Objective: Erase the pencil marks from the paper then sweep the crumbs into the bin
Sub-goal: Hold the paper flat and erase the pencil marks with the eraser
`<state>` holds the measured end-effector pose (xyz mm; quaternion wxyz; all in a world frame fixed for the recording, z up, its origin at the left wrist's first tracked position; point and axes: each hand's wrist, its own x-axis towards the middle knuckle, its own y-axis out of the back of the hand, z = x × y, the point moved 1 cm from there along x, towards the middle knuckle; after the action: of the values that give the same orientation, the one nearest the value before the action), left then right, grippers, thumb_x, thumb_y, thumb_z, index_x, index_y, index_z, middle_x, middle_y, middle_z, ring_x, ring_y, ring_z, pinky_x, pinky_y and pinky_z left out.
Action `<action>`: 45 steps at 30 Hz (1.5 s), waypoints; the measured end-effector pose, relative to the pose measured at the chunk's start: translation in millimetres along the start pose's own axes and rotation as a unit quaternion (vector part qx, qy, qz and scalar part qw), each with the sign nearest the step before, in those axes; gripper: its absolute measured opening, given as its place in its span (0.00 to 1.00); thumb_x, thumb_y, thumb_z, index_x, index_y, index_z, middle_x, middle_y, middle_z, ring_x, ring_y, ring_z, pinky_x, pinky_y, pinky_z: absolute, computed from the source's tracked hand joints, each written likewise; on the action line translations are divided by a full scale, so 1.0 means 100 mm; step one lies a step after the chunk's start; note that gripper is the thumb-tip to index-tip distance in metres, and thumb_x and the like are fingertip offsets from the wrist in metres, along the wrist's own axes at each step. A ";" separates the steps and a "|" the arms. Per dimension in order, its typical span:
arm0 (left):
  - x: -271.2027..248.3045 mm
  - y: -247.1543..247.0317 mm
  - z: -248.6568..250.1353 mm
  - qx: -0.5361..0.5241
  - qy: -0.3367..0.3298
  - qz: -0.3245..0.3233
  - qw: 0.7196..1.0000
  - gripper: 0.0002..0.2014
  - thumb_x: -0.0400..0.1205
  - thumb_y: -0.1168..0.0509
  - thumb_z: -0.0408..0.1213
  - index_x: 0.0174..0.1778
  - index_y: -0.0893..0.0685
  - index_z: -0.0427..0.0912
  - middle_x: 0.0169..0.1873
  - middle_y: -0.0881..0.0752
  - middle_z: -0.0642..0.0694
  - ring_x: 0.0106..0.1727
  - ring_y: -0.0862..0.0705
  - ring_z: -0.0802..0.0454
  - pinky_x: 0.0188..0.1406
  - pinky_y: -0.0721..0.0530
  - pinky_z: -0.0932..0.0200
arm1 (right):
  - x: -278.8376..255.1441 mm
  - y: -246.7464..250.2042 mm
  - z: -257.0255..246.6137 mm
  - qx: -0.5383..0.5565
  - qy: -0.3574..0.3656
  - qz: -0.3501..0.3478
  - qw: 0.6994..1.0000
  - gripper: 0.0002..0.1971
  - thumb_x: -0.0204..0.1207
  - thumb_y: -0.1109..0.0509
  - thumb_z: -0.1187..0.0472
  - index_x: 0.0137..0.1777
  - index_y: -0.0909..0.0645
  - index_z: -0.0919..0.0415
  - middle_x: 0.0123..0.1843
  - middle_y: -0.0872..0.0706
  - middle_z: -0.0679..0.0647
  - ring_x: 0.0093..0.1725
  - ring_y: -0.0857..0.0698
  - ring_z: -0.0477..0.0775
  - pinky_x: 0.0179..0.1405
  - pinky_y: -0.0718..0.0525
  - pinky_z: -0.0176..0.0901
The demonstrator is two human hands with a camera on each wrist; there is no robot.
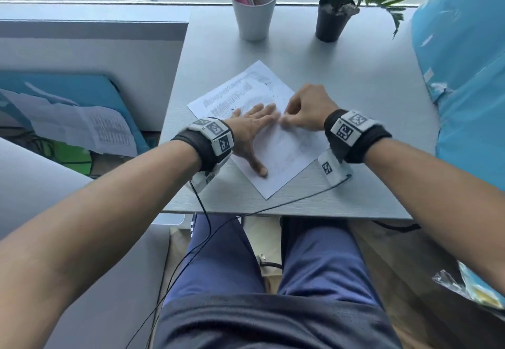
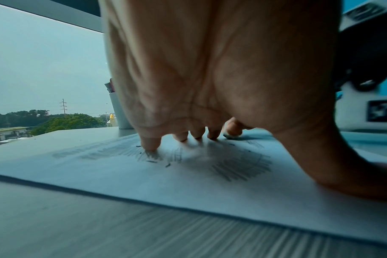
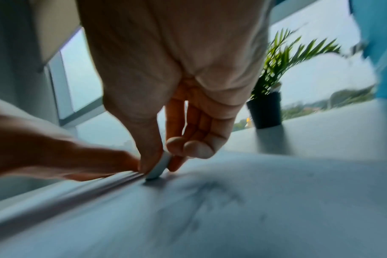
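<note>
A white sheet of paper (image 1: pixel 287 154) with grey pencil scribbles (image 2: pixel 241 165) lies askew on the grey table (image 1: pixel 355 97). My left hand (image 1: pixel 252 130) lies flat on the sheet with fingers spread, pressing it down. My right hand (image 1: pixel 303 109) is just to its right, and it pinches a small white eraser (image 3: pixel 159 167) between thumb and fingers. The eraser's lower end touches the paper beside my left fingertips (image 2: pixel 151 145). A few dark crumbs (image 2: pixel 167 164) lie on the sheet. No bin is in view.
A white cup of pens (image 1: pixel 254 11) and a potted plant (image 1: pixel 332 18) stand at the table's far edge by the window. A blue bag (image 1: pixel 464 81) fills the right side. A low partition (image 1: pixel 90 48) borders the left. Wrist cables (image 1: pixel 262 209) trail over the front edge.
</note>
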<state>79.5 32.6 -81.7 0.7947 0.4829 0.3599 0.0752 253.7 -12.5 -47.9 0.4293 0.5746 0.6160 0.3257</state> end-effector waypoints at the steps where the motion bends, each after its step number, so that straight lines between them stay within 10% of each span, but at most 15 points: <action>1: 0.00 -0.01 0.00 -0.001 0.001 0.000 1.000 0.75 0.56 0.18 0.67 0.89 0.61 0.51 0.87 0.66 0.54 0.87 0.68 0.52 0.84 0.64 0.32 | 0.02 0.01 0.02 0.007 -0.008 0.017 1.000 0.08 0.68 0.22 0.57 0.38 0.09 0.63 0.37 0.08 0.55 0.38 0.12 0.53 0.43 0.17 0.40; 6: 0.02 0.00 0.00 0.017 0.001 -0.005 1.000 0.75 0.56 0.19 0.69 0.88 0.63 0.53 0.86 0.69 0.53 0.86 0.68 0.51 0.84 0.63 0.30 | -0.30 -0.28 -0.26 -0.004 0.052 -0.086 0.995 0.09 0.66 0.25 0.61 0.27 0.15 0.62 0.23 0.17 0.52 0.23 0.24 0.48 0.22 0.30 0.26; 11: -0.02 0.02 0.03 0.011 0.000 -0.002 1.000 0.74 0.57 0.17 0.66 0.89 0.61 0.52 0.87 0.67 0.53 0.87 0.67 0.50 0.83 0.62 0.30 | 0.05 0.06 0.08 0.025 -0.022 0.019 0.999 0.07 0.66 0.20 0.57 0.38 0.09 0.61 0.32 0.13 0.50 0.33 0.18 0.46 0.27 0.31 0.22; 16: 0.00 0.01 0.03 0.025 -0.004 -0.009 1.000 0.74 0.56 0.19 0.68 0.87 0.63 0.57 0.86 0.69 0.51 0.87 0.68 0.49 0.83 0.61 0.27 | -0.30 -0.22 -0.19 0.012 0.053 -0.099 0.994 0.04 0.64 0.18 0.57 0.35 0.09 0.55 0.25 0.18 0.41 0.24 0.23 0.38 0.22 0.31 0.23; 21: -0.01 0.02 0.04 0.009 0.000 -0.005 1.000 0.73 0.57 0.17 0.65 0.88 0.61 0.56 0.87 0.67 0.52 0.87 0.68 0.49 0.83 0.61 0.27 | 0.03 0.05 0.11 0.056 -0.028 0.002 0.998 0.08 0.64 0.17 0.54 0.39 0.09 0.57 0.32 0.12 0.50 0.32 0.17 0.43 0.33 0.26 0.30; 26: 0.02 0.01 0.02 0.033 0.001 -0.012 0.999 0.74 0.56 0.19 0.69 0.88 0.62 0.56 0.86 0.69 0.52 0.86 0.69 0.49 0.83 0.60 0.28 | -0.26 -0.20 -0.11 0.034 0.033 -0.099 0.994 0.07 0.62 0.17 0.54 0.31 0.13 0.50 0.24 0.19 0.40 0.23 0.23 0.35 0.26 0.30 0.25; 31: 0.00 0.02 0.04 0.019 0.001 -0.012 1.000 0.74 0.57 0.17 0.66 0.88 0.62 0.56 0.87 0.68 0.52 0.87 0.67 0.49 0.83 0.60 0.26 | 0.07 0.06 0.15 0.071 -0.037 0.000 0.997 0.07 0.63 0.16 0.55 0.37 0.09 0.56 0.31 0.13 0.50 0.29 0.20 0.39 0.33 0.25 0.31; 45: 0.03 -0.01 0.04 0.039 0.006 -0.025 0.999 0.75 0.54 0.17 0.68 0.88 0.62 0.57 0.86 0.70 0.53 0.86 0.69 0.50 0.79 0.60 0.21 | -0.23 -0.18 -0.05 0.052 0.010 -0.073 0.996 0.06 0.61 0.17 0.55 0.31 0.12 0.52 0.24 0.18 0.42 0.23 0.22 0.35 0.26 0.29 0.25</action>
<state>84.3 30.3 -83.3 0.7752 0.5036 0.3789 0.0441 241.2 -36.6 -58.1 0.4156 0.5464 0.6766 0.2664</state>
